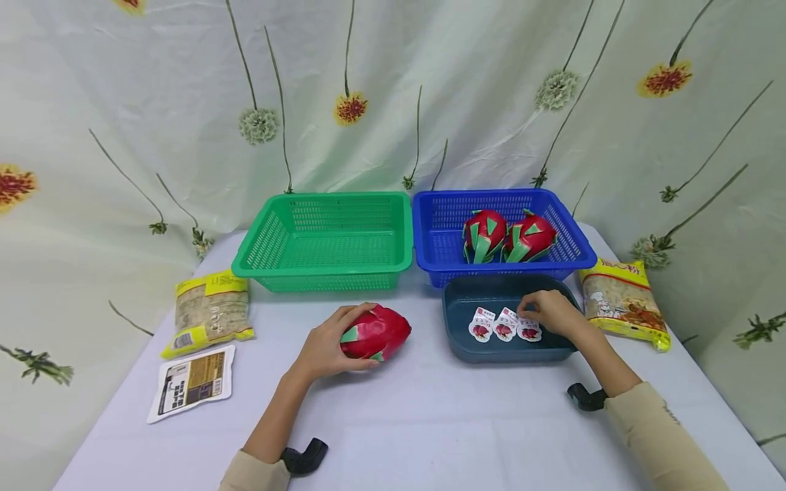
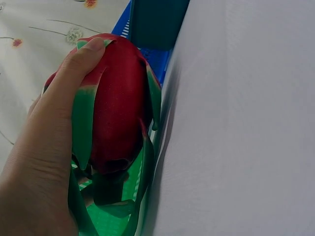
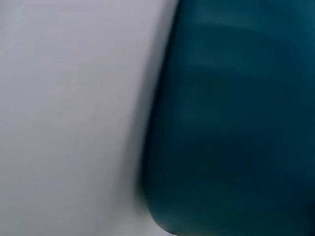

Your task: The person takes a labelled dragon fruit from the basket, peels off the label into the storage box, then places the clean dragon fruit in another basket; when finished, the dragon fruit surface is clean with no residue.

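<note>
My left hand point(image 1: 331, 344) grips a red toy dragon fruit point(image 1: 382, 333) with green scales, just over the white table. In the left wrist view the thumb lies along the top of the fruit, with green leaf tips hanging toward the wrist. Over at the right, my right hand point(image 1: 555, 314) reaches into a dark blue-grey tray point(image 1: 469, 295). Its bent thumb and fingers pinch the upper end of the rightmost dragon fruit sticker point(image 1: 529, 331). Two similar stickers point(image 1: 504, 329) lie beside it. Only the tray's blurred side point(image 3: 231, 123) shows in the right wrist view, not the fingers.
Behind the tray, a blue basket point(image 1: 442, 235) holds two dragon fruits point(image 1: 531, 237). A green basket point(image 1: 331, 251) stands to its left. Yellow food bags point(image 1: 211, 310) point(image 1: 623, 300) lie at both sides, and a flat white-and-brown packet point(image 1: 192, 383) lies at left.
</note>
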Tool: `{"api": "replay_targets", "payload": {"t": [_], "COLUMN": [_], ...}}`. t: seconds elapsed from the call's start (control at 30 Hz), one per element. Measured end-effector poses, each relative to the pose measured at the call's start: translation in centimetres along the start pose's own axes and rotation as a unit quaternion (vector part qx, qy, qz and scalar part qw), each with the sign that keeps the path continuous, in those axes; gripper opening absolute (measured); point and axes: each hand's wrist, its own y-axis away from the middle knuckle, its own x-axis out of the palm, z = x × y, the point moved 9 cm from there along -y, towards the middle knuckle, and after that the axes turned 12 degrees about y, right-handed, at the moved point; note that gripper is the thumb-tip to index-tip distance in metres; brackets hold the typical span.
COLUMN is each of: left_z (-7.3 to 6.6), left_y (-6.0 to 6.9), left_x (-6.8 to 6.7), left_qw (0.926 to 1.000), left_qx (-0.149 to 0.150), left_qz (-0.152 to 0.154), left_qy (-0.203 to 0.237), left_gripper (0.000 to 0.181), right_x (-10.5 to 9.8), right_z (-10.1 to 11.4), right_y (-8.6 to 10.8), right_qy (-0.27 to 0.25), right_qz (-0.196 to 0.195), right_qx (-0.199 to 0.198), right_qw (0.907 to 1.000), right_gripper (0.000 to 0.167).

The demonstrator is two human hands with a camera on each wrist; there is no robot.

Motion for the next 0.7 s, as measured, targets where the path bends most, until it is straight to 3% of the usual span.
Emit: {"api": "replay_targets", "payload": {"t": [0.13,0.3,0.5,0.7], "left_z": [0.1,0.2,0.3,0.3], "left_y": [0.0,-0.1,-0.1,0.1], "left_x": [0.1,0.0,-0.2,0.0], "left_qw": [1.0000,1.0000,1.0000,1.0000], "left_qx": [-0.002,-0.001,-0.003,-0.001], "left_qz": [0.002,0.001,-0.004,-0.005], "left_qy": [-0.002,-0.001,-0.003,0.000], "left_gripper": [0.090,0.090,0.089,0.088], "right_x": [0.6,0.8,0.1,-0.9], "right_z": [-0.1,-0.1,0.5,1.0], "right_y": [-0.1,0.2,0.9,1.8], "right_qy": [0.010,0.025,0.054,0.044], "right_qz": [0.020,0.049,0.026,0.010], "right_qx": [0.011,0.018,-0.008,-0.022], "right_qw": [0.9997,0.9983,0.9981,0.9988], "right_gripper": [0.011,0.029,0.058,0.042]}}
